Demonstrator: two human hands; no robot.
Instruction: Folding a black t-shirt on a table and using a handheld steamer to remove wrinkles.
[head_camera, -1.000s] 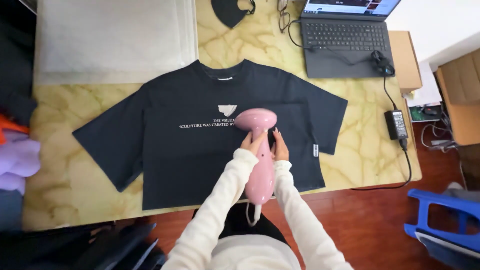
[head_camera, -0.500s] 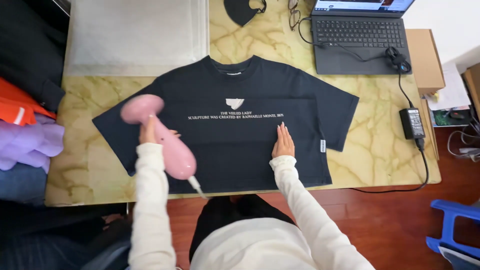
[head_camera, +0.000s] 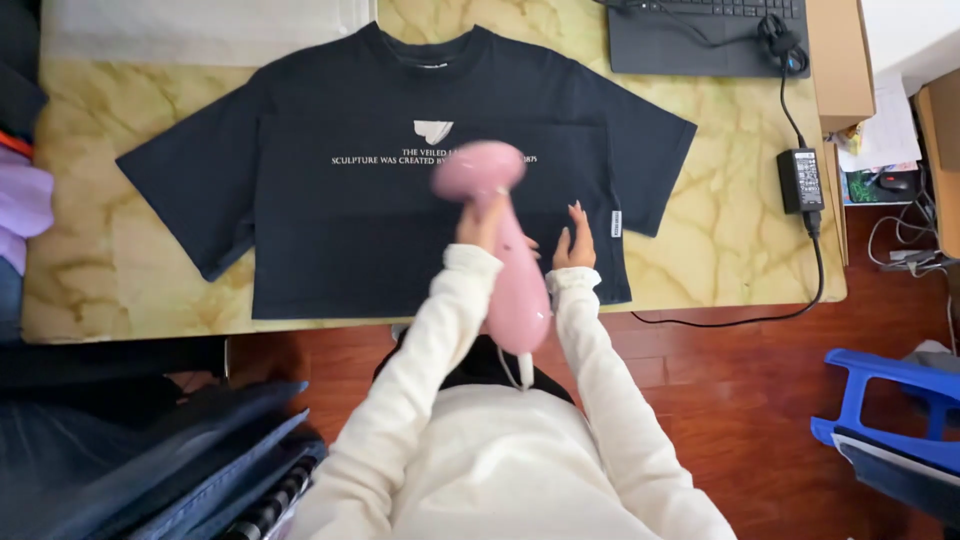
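**Steamer back at the shirt's middle**

The pink steamer (head_camera: 492, 230) has swung from nine o'clock to centre. Left hand (head_camera: 482, 222) grips its handle; right hand (head_camera: 573, 245) lies open, flat on the black T-shirt (head_camera: 330, 200) on the table (head_camera: 720, 240). Best keep fabric taut, strokes slow.

This is looking like a room in a home: a marble-patterned table (head_camera: 700, 260) is standing on a red wooden floor (head_camera: 720, 400), with a laptop (head_camera: 700, 35), cardboard boxes (head_camera: 840, 60) and piled clothes (head_camera: 25, 200) lying around.
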